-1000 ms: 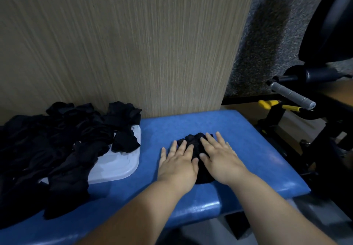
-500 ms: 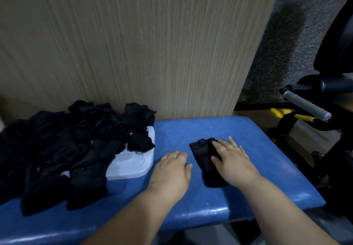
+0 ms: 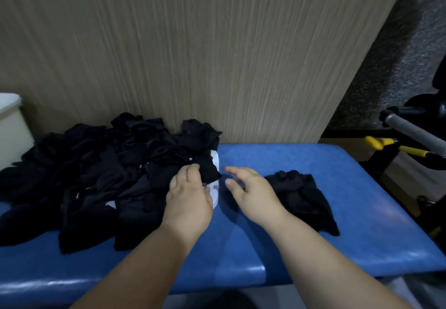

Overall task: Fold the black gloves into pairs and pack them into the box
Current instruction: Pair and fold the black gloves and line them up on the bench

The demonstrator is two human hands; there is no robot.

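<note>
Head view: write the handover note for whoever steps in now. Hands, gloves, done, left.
Left hand pinches a black glove at the right edge of the glove pile, which covers a white tray.
Right hand is open, fingers spread above the blue bench, holding nothing.
Done: one folded pair lies on the bench, right of the hands, not boxed.
Left: pair and fold the pile, then pack everything. A cream container at far left may be the box; cannot tell.
</note>
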